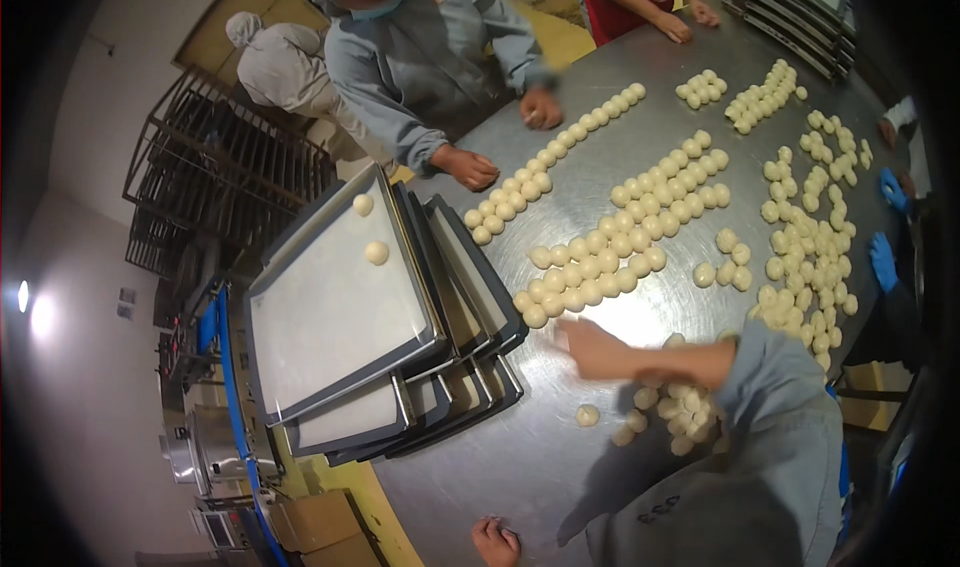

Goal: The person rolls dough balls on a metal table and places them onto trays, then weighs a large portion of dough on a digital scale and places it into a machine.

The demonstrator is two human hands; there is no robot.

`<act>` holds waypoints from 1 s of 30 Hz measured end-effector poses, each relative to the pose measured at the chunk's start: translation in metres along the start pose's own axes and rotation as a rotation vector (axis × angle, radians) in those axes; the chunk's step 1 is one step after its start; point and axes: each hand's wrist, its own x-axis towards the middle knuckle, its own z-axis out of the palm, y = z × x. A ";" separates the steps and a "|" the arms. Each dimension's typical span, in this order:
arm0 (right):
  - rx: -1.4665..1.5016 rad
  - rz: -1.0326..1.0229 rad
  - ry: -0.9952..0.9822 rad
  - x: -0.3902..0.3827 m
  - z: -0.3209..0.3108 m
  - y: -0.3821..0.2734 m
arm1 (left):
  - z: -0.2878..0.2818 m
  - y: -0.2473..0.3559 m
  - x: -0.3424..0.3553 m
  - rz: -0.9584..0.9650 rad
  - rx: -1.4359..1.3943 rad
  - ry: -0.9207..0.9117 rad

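My right hand (592, 349) is smeared by motion over the steel table, just beside the near end of the rows of round white dough balls (590, 267). Its fingers are too blurred to read. Under my right forearm lies a loose heap of dough balls (688, 412), partly hidden by the arm, with one dough ball (588, 415) apart from it. At the lower edge my left hand (496, 541) rests low on the table, fingers curled in; whatever is under them is hidden.
Left of the rows stand stacked trays (335, 317) with pale liners; two dough balls (376, 253) sit on the top one. Across the table (460, 477) a co-worker (420, 57) works at another row. More loose dough (810, 257) lies at right, near blue-gloved hands (882, 260). Racks (200, 157) stand behind.
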 end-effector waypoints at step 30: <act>-0.345 0.443 0.590 -0.188 0.243 -0.223 | -0.018 0.076 -0.045 0.545 -0.289 -0.175</act>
